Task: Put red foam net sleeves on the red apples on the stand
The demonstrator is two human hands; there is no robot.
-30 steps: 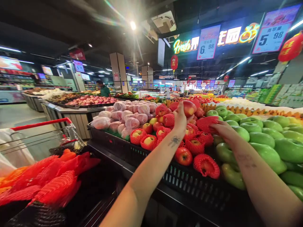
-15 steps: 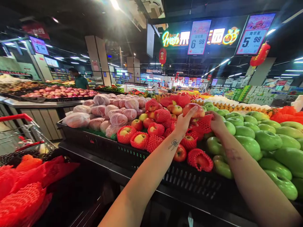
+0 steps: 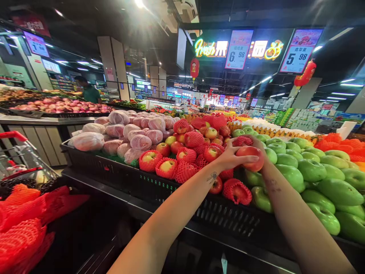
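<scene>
My left hand [image 3: 228, 159] grips a bare red apple [image 3: 252, 159] over the seam between the red and the green apples. My right hand [image 3: 261, 147] sits right behind the apple, mostly hidden by it, and pinches a red foam net [image 3: 242, 141] at the apple's top left. Under both hands lie red apples in foam nets [image 3: 185, 172] in a black crate [image 3: 228, 219]. Both forearms reach in from the bottom edge.
Green apples [image 3: 313, 169] fill the display on the right, and bagged pink fruit [image 3: 137, 133] lies on the left. A cart with a red handle [image 3: 13, 136] and a heap of loose red nets [image 3: 23, 224] sit at lower left. A person in green [image 3: 88, 91] stands far left.
My left hand has brought the apple down and to the right, from above the red pile to the green apples' edge. My right hand stays with the net beside it. The view turned slightly left.
</scene>
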